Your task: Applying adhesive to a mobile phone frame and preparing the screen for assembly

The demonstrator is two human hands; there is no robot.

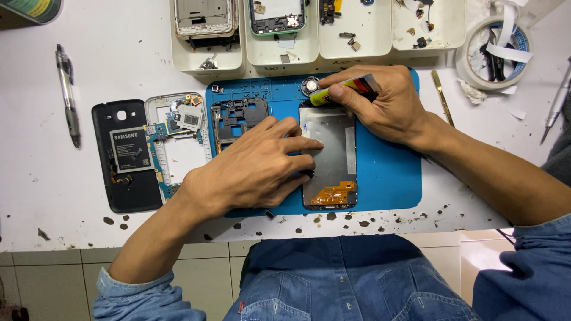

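the phone is already lying in pieces; the left hand [253, 169] is pressing flat, open, on the screen frame [330, 157] on the blue mat [386, 172], while the right hand [380, 104] is gripping a small glue tube [342, 90] closed at its top edge; reassembly is not yet done.

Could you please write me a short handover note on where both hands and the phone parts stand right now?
Left hand: flat on the phone screen assembly, pinning it to the blue work mat.
Right hand: gripping a small yellow glue tube, tip at the assembly's top edge.
Beside it: black mid frame on the mat; motherboard frame and black back cover with battery on the table to the left.
Done: phone fully opened up.
Left: parts still separate; I cannot see whether any glue is out.
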